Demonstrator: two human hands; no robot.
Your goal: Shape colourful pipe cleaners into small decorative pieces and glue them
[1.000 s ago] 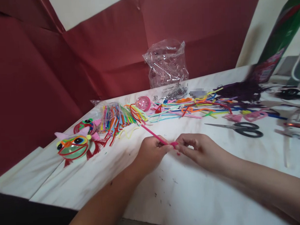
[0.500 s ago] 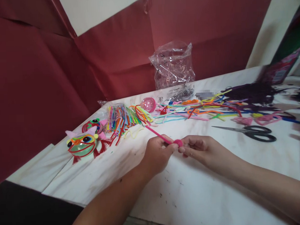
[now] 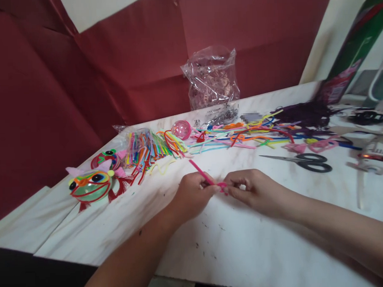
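Note:
A bright pink pipe cleaner [image 3: 201, 171] runs between both hands over the near part of the table. My left hand [image 3: 195, 193] pinches it, with a straight length sticking up past the fingers to the upper left. At its other end the pipe cleaner is bent into a small curl [image 3: 223, 186]. My right hand [image 3: 248, 186] grips that curl between thumb and fingertips, which partly cover it. The two hands almost touch.
Black-handled scissors [image 3: 308, 161] lie right of my hands. Behind are a bundle of coloured pipe cleaners [image 3: 147, 147], a clear pink ball [image 3: 181, 129] and a plastic bag [image 3: 212, 80]. A decorated ball with a face [image 3: 92, 184] sits left. A glue gun [image 3: 372, 154] is far right.
The rounded pink end between my fingers now shows as a looser, more open curl. The camera view has turned slightly right, bringing more of the glue gun into view.

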